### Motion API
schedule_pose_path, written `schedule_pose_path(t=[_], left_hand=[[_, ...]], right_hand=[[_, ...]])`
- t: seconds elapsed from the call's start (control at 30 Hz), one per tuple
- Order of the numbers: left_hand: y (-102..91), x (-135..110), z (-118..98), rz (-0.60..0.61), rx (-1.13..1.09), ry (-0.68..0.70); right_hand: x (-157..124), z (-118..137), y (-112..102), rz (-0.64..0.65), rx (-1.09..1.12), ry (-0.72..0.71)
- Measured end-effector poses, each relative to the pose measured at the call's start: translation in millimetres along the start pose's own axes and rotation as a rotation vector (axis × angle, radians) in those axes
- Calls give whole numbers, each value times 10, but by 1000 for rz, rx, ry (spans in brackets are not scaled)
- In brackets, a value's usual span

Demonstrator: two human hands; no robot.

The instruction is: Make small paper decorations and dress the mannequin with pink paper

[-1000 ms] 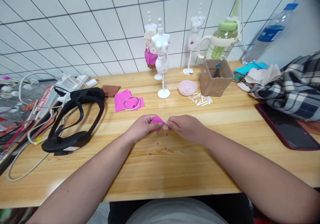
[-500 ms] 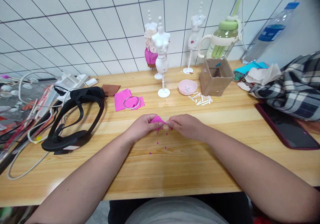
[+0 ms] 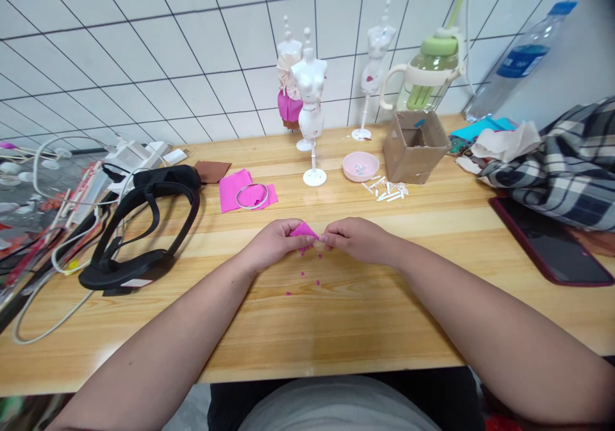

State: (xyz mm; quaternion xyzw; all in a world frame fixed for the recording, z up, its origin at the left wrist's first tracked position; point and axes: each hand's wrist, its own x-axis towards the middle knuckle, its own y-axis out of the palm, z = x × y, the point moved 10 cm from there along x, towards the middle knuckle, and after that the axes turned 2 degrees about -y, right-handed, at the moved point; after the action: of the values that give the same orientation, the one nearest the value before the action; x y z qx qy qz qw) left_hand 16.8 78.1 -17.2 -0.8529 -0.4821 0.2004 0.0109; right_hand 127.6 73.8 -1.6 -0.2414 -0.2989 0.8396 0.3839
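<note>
My left hand [image 3: 273,244] pinches a small folded piece of pink paper [image 3: 302,230] just above the wooden table [image 3: 336,316]. My right hand [image 3: 355,239] meets it from the right, fingertips pressed together at the paper's right tip. Tiny pink scraps [image 3: 307,274] lie scattered on the table just below both hands. Behind them stands a white mini mannequin [image 3: 310,107] on a round base.
Pink paper sheets with a metal ring [image 3: 252,196] lie behind left. A black headset [image 3: 144,226] and cables sit at left. Back right are a pink dish [image 3: 360,166], cardboard box [image 3: 415,146], white bits [image 3: 387,193], jug [image 3: 427,75] and bottle [image 3: 519,59]. Plaid cloth [image 3: 562,162] and a dark tablet [image 3: 550,242] lie at right.
Both hands stay pinched on the pink paper at the same spot; the right fingertips shifted only slightly. The view has tilted a little.
</note>
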Motion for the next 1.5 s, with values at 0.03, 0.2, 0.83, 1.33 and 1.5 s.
schedule_pose_path(t=[0.03,0.2,0.83,1.33,1.5], left_hand=[[0,1,4,1,1,0],[-34,8,36,-27,-43,-13],[-158,30,60,-94,-527,4],[-51,16,-16,12,-514,25],[-48,14,-19,17,-509,34]], right_hand=[[1,-6,2,0,5,1],[6,-23,-17,-9,10,11],[27,171,134,-146,315,-69],[26,204,147,-125,328,-87],[31,194,154,-126,343,-93]])
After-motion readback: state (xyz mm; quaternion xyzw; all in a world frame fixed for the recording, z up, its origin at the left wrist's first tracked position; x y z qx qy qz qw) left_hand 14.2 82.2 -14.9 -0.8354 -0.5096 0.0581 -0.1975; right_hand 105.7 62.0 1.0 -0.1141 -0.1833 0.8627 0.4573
